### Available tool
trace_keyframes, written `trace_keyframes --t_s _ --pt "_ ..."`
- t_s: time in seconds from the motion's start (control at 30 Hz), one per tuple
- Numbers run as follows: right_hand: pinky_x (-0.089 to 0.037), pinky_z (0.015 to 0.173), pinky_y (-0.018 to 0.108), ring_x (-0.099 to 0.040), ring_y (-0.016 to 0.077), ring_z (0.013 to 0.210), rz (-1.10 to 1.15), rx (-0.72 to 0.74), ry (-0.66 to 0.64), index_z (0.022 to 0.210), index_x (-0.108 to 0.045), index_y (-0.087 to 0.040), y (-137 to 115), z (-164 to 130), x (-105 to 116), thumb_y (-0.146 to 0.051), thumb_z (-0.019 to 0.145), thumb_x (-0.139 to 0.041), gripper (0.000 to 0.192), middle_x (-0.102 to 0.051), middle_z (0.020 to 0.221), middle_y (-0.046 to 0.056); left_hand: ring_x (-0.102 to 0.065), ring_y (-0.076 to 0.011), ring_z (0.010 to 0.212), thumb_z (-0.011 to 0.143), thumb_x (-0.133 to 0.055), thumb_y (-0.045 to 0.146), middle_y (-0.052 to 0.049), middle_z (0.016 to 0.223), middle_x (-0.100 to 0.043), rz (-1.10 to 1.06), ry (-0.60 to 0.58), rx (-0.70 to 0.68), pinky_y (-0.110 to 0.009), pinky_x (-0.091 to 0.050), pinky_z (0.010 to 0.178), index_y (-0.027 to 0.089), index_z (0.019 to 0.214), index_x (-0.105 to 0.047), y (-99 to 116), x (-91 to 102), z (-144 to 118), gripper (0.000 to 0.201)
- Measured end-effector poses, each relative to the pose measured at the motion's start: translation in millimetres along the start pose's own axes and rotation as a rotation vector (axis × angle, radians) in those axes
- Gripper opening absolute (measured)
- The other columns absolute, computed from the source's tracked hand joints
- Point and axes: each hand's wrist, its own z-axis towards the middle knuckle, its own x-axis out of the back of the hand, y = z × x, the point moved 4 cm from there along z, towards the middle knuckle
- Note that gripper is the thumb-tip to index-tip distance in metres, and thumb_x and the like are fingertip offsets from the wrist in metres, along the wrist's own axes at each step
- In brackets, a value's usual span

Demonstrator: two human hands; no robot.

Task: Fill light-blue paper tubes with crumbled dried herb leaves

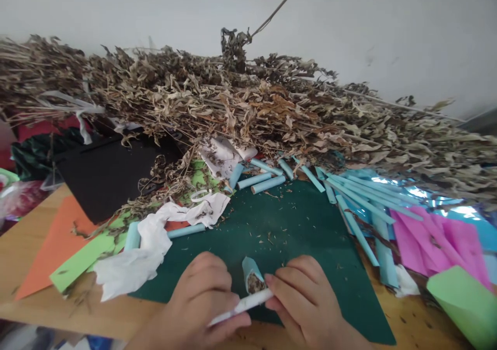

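Note:
A thin white paper roll (252, 299) slants between my two hands, low over the front of a dark green mat (310, 246). Around its lower left end, the fingers and thumb of my left hand (202, 293) are closed. My right hand (305, 295) pinches the upper right end between thumb and fingertips. Just behind the roll lies a short light-blue paper tube (250, 268), its near end filled with crushed brown dried leaf (255, 285). Crumpled white tissue (155, 241) lies to the left of my left hand.
Bundles of dried leafy stems (233, 101) line the wall. Light-blue paper rolls (361, 194) lie at the mat's back and right, beside pink paper (438, 241) and green paper (462, 298). Orange paper (54, 246) and a black sheet (101, 174) cover the wooden table's (23, 277) left side.

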Motion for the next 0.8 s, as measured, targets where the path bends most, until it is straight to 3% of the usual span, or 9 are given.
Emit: trace_keyframes --t_s 0.17,0.3,0.4,0.47,0.53,0.6,0.67,0.77,0.8 --pt "-0.037 0.053 0.029 -0.045 0.0141 0.057 0.038 -0.030 -0.047 0.081 -0.056 -0.015 2 3 -1 -0.018 0.079 -0.046 0.011 -0.058 0.064 0.003 -0.044 -0.0235 0.102 0.059 -0.064 0.042 -0.013 0.107 -0.045 -0.338 -0.097 0.225 -0.039 -0.038 0.084 0.021 0.113 -0.032 -20 -17.5 0 0.067" --pt "-0.040 0.053 0.028 -0.048 0.0150 0.061 0.175 -0.111 -0.078 0.091 -0.052 -0.019 19 1 7 -0.013 0.079 -0.042 0.017 -0.056 0.072 0.004 -0.051 -0.0174 0.086 0.069 -0.058 0.030 -0.009 0.094 -0.053 -0.495 -0.202 0.363 -0.031 -0.041 0.076 0.017 0.102 -0.042 -25 -37.7 8 0.039" --pt "-0.038 0.044 0.022 -0.046 0.0111 0.052 0.296 -0.374 -0.003 0.093 -0.048 -0.022 54 5 13 -0.016 0.080 -0.041 0.016 -0.050 0.066 0.000 -0.047 -0.0108 0.065 0.073 -0.050 0.027 -0.003 0.076 -0.051 -0.670 -0.185 0.521 -0.024 -0.040 0.061 0.016 0.088 -0.042 -29 -50.6 18 0.020" --pt "-0.035 0.040 0.020 -0.042 0.0085 0.046 0.523 -0.552 0.068 0.096 -0.043 -0.024 78 9 12 -0.020 0.081 -0.041 0.016 -0.043 0.062 -0.003 -0.042 -0.0078 0.056 0.072 -0.049 0.029 0.001 0.068 -0.046 -0.793 -0.162 0.598 -0.020 -0.036 0.052 0.016 0.083 -0.038 -31 -59.1 23 0.020" --pt "-0.036 0.040 0.020 -0.042 0.0070 0.043 0.759 -0.613 0.155 0.096 -0.039 -0.025 96 14 10 -0.023 0.080 -0.041 0.016 -0.042 0.063 -0.005 -0.037 -0.0058 0.050 0.068 -0.054 0.031 0.003 0.062 -0.041 -0.824 -0.177 0.590 -0.018 -0.032 0.047 0.017 0.080 -0.037 -31 -66.7 26 0.026" --pt "-0.039 0.041 0.021 -0.045 0.0074 0.044 0.799 -0.639 0.190 0.093 -0.037 -0.024 108 15 11 -0.025 0.080 -0.041 0.014 -0.046 0.066 -0.004 -0.035 -0.0048 0.048 0.060 -0.062 0.033 0.005 0.060 -0.040 -0.801 -0.199 0.537 -0.017 -0.029 0.044 0.016 0.080 -0.037 -31 -71.9 28 0.036" --pt "-0.042 0.045 0.023 -0.050 0.0097 0.048 0.606 -0.674 0.063 0.094 -0.040 -0.023 114 11 13 -0.027 0.080 -0.041 0.014 -0.052 0.068 -0.002 -0.035 -0.0045 0.047 0.055 -0.066 0.034 0.005 0.060 -0.041 -0.786 -0.193 0.525 -0.017 -0.028 0.043 0.016 0.080 -0.037 -34 -73.9 27 0.042" --pt "-0.041 0.045 0.024 -0.051 0.0124 0.049 0.219 -0.660 -0.274 0.100 -0.046 -0.022 117 -2 21 -0.028 0.079 -0.043 0.022 -0.055 0.062 -0.001 -0.035 -0.0048 0.046 0.060 -0.062 0.038 0.004 0.056 -0.042 -0.737 -0.205 0.597 -0.018 -0.029 0.043 0.015 0.070 -0.040 -41 -73.7 23 0.033" --pt "-0.039 0.043 0.024 -0.050 0.0123 0.047 0.159 -0.643 -0.317 0.100 -0.048 -0.023 117 -6 26 -0.028 0.078 -0.045 0.023 -0.054 0.059 -0.001 -0.035 -0.0051 0.046 0.062 -0.059 0.039 0.003 0.054 -0.042 -0.722 -0.219 0.616 -0.019 -0.029 0.044 0.015 0.065 -0.040 -43 -73.1 22 0.031"
